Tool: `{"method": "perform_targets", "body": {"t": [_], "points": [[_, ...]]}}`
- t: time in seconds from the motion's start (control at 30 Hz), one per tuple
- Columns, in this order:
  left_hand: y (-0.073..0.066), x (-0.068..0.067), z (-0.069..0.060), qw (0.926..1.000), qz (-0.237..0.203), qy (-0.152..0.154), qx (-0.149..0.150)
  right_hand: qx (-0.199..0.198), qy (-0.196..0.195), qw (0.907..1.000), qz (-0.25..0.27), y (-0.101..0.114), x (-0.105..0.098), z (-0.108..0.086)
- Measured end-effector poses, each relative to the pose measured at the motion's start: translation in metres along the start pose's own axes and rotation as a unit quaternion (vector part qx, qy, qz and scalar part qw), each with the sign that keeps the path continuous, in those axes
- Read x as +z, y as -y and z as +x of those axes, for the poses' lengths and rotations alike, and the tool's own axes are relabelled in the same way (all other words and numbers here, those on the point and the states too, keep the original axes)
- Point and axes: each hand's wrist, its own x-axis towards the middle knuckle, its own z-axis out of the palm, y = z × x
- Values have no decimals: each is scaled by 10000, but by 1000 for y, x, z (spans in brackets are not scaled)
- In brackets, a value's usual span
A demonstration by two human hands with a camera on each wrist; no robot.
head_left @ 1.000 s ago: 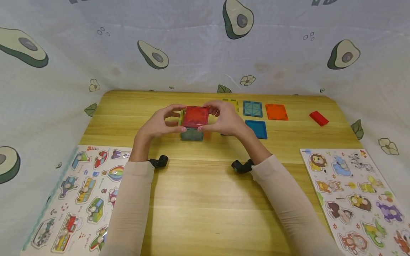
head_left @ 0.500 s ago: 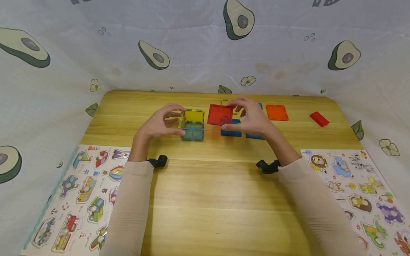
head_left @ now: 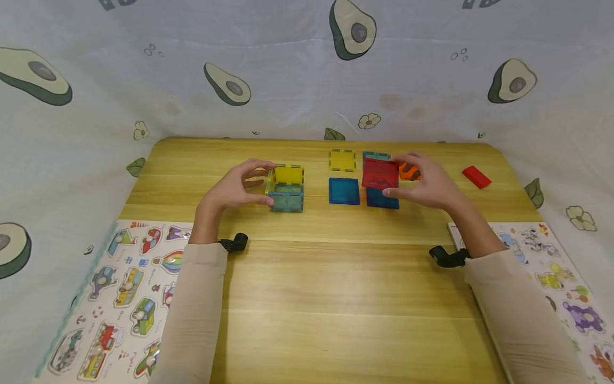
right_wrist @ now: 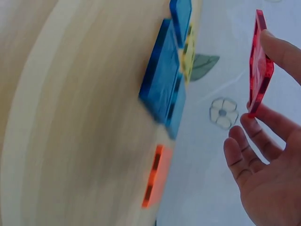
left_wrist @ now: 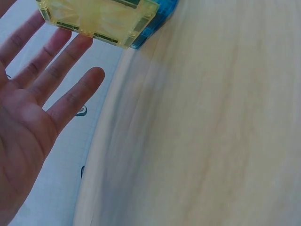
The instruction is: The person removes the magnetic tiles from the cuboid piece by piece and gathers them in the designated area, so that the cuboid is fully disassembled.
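An open-topped box of see-through tiles stands left of centre in the head view, with a yellow wall [head_left: 289, 174] at the back and a light blue wall [head_left: 287, 202] in front. My left hand [head_left: 235, 185] holds its left side between thumb and fingers; in the left wrist view the fingertips touch the yellow side [left_wrist: 96, 21]. My right hand [head_left: 424, 182] pinches a red square tile [head_left: 380, 173] by its edges, raised over the blue tiles. From the right wrist view, the red tile [right_wrist: 259, 66] hangs between thumb and index finger, clear of the table.
Flat on the table lie a yellow tile [head_left: 342, 160], a blue tile [head_left: 344, 191], another blue tile [head_left: 382, 199], a light blue tile [head_left: 376, 156] and an orange tile [head_left: 409, 172]. A small red piece [head_left: 476, 177] lies further right. Picture boards [head_left: 122, 261] flank both sides.
The red tile has left the top of the box and moved right in my right hand, uncovering the box's inside. My left hand has stayed at the box.
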Motion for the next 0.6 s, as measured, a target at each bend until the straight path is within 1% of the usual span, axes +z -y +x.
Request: {"method": "perform_targets", "body": {"t": [0.27, 0.43, 0.6], "points": [[0, -1, -1, 9999, -79, 63, -49, 277, 30, 9993, -266, -34, -18, -20], [0, -1, -1, 9998, -134, 80, -94, 426, 152, 9975, -547, -59, -22, -28], [1, 0, -1, 9998, -135, 67, -116, 605, 388, 9952, -659, -78, -22, -32]]}}
